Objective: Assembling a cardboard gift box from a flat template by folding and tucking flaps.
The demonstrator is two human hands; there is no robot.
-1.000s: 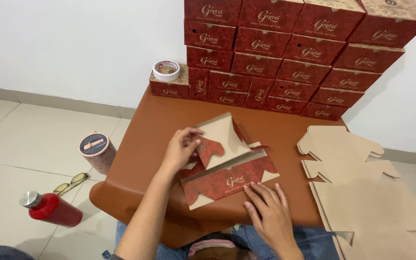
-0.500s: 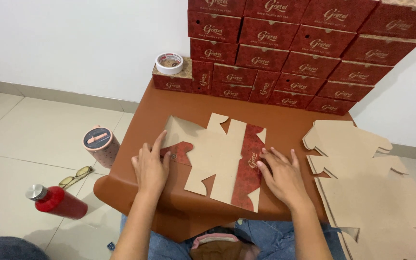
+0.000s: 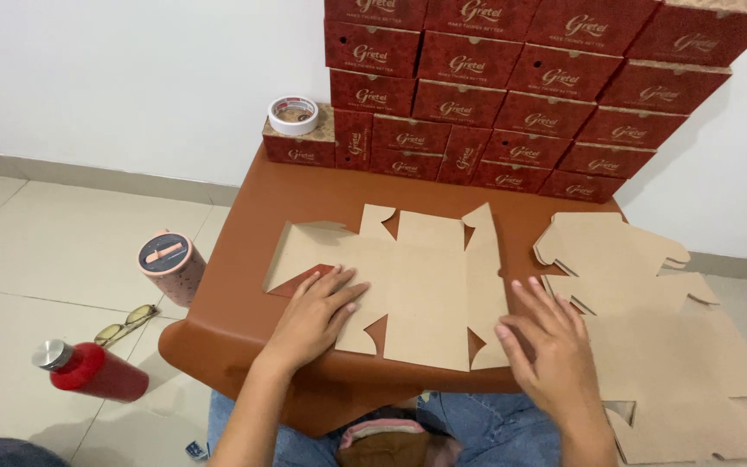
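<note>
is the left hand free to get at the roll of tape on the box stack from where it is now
Probably yes: the left hand lies flat on the cardboard blank, holding nothing, and only bare table lies between it and the tape roll, though it's a long stretch.

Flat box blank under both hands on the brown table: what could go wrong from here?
1. The flat box blank reaches the near table edge, and the right hand lies on that corner; a push could slide it off.
2. The left hand presses near a folded flap showing red; it might crease.
3. The stack of flat blanks overhangs the table's right side and may slip.
</note>
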